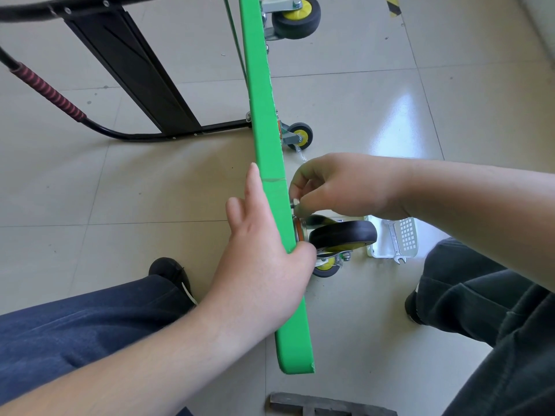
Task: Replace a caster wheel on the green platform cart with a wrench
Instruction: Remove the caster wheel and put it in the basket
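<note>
Steadying the green platform cart (267,163), tipped on edge on the floor, with straight left hand (261,250) fingers, the person's right hand (339,187) pinches a nut by the caster wheel (342,235), apparently hand-threading it; wrench (395,241) tightening likely follows.

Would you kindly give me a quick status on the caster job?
Left hand steadies green cart. Right hand pinches bolt above the caster wheel. Wrench idle in white tray.

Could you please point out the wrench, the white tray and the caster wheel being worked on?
wrench (394,242): head view, on its shaft.
white tray (408,235): head view, on its perforated wall.
caster wheel (344,232): head view, on its black tread.
</note>
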